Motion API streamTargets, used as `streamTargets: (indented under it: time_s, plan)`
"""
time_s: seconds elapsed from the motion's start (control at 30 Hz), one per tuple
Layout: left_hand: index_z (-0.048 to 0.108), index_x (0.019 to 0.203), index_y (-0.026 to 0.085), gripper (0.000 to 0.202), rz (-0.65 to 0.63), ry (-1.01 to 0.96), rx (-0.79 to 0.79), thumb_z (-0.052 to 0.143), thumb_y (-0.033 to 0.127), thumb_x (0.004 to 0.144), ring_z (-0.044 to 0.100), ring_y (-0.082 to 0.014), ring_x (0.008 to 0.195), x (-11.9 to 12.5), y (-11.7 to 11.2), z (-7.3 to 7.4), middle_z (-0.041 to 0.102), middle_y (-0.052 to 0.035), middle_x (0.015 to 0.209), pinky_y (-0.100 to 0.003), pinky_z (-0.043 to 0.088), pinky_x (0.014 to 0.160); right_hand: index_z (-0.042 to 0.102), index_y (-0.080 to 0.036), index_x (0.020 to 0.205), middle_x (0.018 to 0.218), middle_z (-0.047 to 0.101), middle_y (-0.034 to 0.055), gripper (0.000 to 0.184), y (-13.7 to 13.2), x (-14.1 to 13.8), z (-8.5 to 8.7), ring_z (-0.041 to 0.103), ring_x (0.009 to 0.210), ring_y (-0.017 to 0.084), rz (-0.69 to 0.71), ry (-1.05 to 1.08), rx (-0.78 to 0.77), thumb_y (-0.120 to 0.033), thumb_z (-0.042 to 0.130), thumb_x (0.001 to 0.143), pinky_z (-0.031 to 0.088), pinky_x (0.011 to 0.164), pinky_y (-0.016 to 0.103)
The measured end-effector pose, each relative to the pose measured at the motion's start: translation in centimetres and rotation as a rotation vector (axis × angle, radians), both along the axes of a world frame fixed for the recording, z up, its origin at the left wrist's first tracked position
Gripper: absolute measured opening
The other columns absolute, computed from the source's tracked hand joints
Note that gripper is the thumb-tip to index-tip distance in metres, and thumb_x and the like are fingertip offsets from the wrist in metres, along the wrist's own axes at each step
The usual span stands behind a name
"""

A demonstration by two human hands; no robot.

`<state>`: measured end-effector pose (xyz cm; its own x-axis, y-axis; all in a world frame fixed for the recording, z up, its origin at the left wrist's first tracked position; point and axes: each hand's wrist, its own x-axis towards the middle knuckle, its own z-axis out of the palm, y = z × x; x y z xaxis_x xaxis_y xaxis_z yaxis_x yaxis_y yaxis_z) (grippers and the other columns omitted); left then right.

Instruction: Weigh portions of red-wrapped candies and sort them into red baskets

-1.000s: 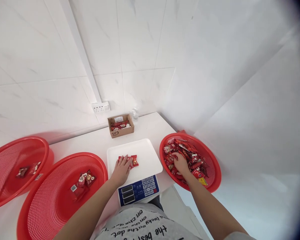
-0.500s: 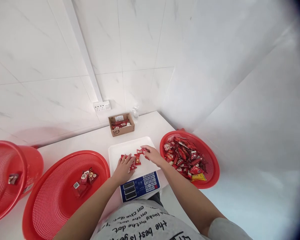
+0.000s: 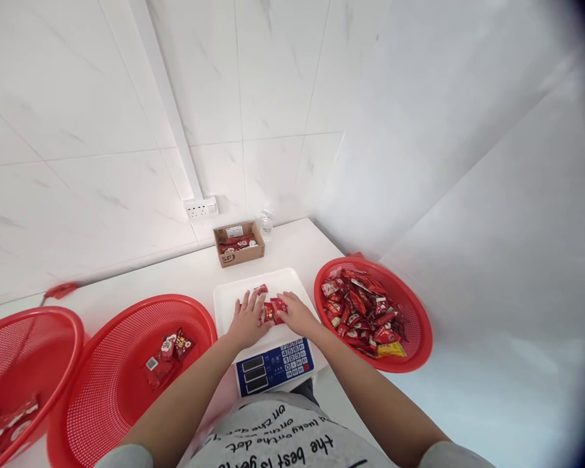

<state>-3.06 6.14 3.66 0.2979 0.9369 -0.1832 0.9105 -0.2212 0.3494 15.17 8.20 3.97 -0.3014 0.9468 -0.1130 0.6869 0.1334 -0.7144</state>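
Observation:
Several small red snack packets (image 3: pixel 269 313) lie on the white weighing pan (image 3: pixel 229 300) of a digital scale (image 3: pixel 273 365). Over their left part rests my left hand (image 3: pixel 247 322), its fingers spread and hiding some of them. My right hand (image 3: pixel 298 316) has its thumb and fingers at the edge of a red packet (image 3: pixel 277 305), against the other packets. One more packet (image 3: pixel 260 289) lies just beyond my left fingertips.
At the right, a red basket (image 3: pixel 422 325) holds many red packets and a yellow one. Another red basket (image 3: pixel 102 364) with a few packets stands left; a further red basket (image 3: pixel 75 325) is beside it. Behind the scale are a cardboard box (image 3: pixel 241 255) of packets and a clear bottle (image 3: pixel 266 224).
My right hand has brought its packet down beside the others. My left hand has shifted slightly up the pan, its fingers spreading wider. The far-left basket has tilted, and more packets show inside.

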Motion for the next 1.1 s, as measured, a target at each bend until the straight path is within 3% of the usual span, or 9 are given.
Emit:
streamTargets:
  time_s: [0.1,0.27,0.53,0.77,0.87,0.97,1.1]
  plan:
    - [0.017,0.148,0.021,0.077,0.014,0.017,-0.047,0.037,0.06,0.085,0.004,-0.0326,0.143,0.5,0.7,-0.2,0.01,-0.0102,0.157,-0.056,0.011,0.112,0.045,-0.013,0.136,0.147,0.037,0.0146,0.053,-0.9,-0.5,-1.4,0.027,0.139,0.025,0.066,-0.101,0.008,-0.019,0.047,0.083,0.024,0.114,0.045]
    - [0.018,0.148,0.02,0.078,-0.115,0.035,-0.006,0.034,0.063,0.085,0.007,-0.0307,0.143,0.7,1.0,-1.0,0.013,-0.0093,0.157,-0.056,0.007,0.113,0.038,-0.017,0.14,0.149,0.034,0.0103,0.058,-1.4,-0.4,-3.0,0.025,0.14,0.022,0.183,-0.066,0.027,-0.012,0.041,0.082,0.024,0.115,0.044]
    - [0.012,0.149,0.017,0.083,-0.091,0.043,0.045,0.036,0.064,0.084,0.004,-0.0302,0.144,0.8,1.3,-1.4,0.011,-0.0135,0.157,-0.056,0.008,0.113,0.04,-0.014,0.139,0.147,0.037,0.0128,0.053,1.5,-0.2,-2.8,0.027,0.139,0.022,0.062,-0.057,0.042,-0.014,0.037,0.086,0.024,0.114,0.044]
    - [0.01,0.148,0.01,0.092,-0.094,0.061,0.03,0.039,0.065,0.081,0.004,-0.0295,0.144,0.8,1.2,-1.3,0.01,-0.0167,0.156,-0.054,0.008,0.114,0.057,-0.02,0.124,0.135,0.054,0.0089,0.042,3.1,-2.0,-2.9,0.042,0.131,0.02,0.297,-0.06,0.176,-0.013,0.041,0.085,0.025,0.113,0.046]
    - [0.014,0.148,0.012,0.084,-0.088,0.076,0.035,0.035,0.063,0.084,0.004,-0.0289,0.144,0.8,1.1,-1.0,0.011,-0.0147,0.156,-0.054,0.006,0.114,0.056,-0.016,0.125,0.134,0.054,0.0107,0.043,2.5,-1.5,-2.3,0.039,0.133,0.019,0.24,-0.082,0.171,-0.015,0.035,0.088,0.026,0.113,0.043]
    - [0.017,0.148,0.015,0.077,-0.06,0.09,0.058,0.032,0.059,0.087,0.005,-0.0286,0.144,0.9,1.0,-0.9,0.014,-0.0122,0.156,-0.055,0.005,0.114,0.047,-0.014,0.134,0.143,0.045,0.0116,0.047,1.7,-0.8,-2.2,0.026,0.14,0.02,0.13,-0.125,0.161,-0.018,0.03,0.09,0.027,0.112,0.044]
    - [0.024,0.147,0.016,0.071,-0.05,0.098,0.078,0.032,0.057,0.088,0.012,-0.0286,0.143,1.3,0.9,-1.3,0.024,-0.0123,0.154,-0.055,0.007,0.114,0.042,-0.014,0.137,0.147,0.038,0.0119,0.048,0.8,-0.8,-2.6,0.02,0.142,0.023,0.115,-0.205,0.159,-0.023,0.03,0.092,0.02,0.114,0.047]
